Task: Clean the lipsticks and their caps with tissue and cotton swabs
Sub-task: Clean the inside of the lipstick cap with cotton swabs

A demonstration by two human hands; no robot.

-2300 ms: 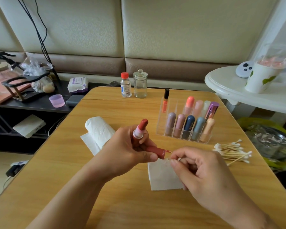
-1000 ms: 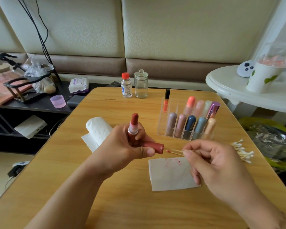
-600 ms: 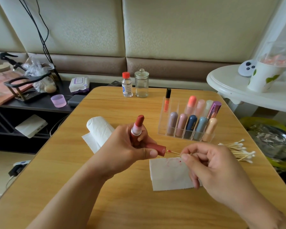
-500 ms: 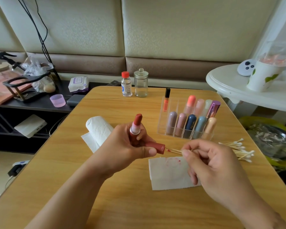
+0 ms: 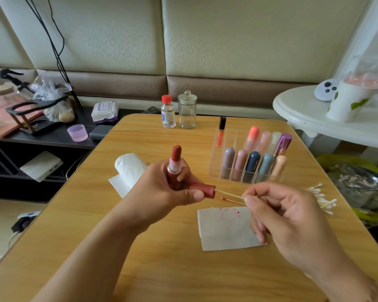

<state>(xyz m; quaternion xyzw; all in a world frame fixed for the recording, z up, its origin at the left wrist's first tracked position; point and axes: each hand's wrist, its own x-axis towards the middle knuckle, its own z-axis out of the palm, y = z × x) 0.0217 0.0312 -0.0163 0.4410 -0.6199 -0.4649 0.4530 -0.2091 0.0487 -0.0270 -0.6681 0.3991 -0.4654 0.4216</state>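
Head view: two hands over a wooden table (image 5: 162, 269), cleaning a lipstick cap with cotton swabs.

At left a tissue roll (image 5: 129, 171) lies on the table. The left hand (image 5: 162, 192) curls its fingers round an open lipstick (image 5: 175, 164), standing upright with its bullet up, and pinches its red cap (image 5: 202, 190) under the thumb, lying level with the mouth to the right. The right hand (image 5: 288, 216) pinches two cotton swabs (image 5: 231, 197), their sticks running level leftward: one tip enters the cap, the other, stained red, hangs just below it. Below them lies one stained tissue sheet (image 5: 225, 232). Behind stands a clear organizer (image 5: 249, 158) with ten upright lipsticks, and a loose swab pile (image 5: 321, 198) lies at far right. Farther back stand a red-capped bottle (image 5: 168, 112) and a glass jar (image 5: 187, 111).
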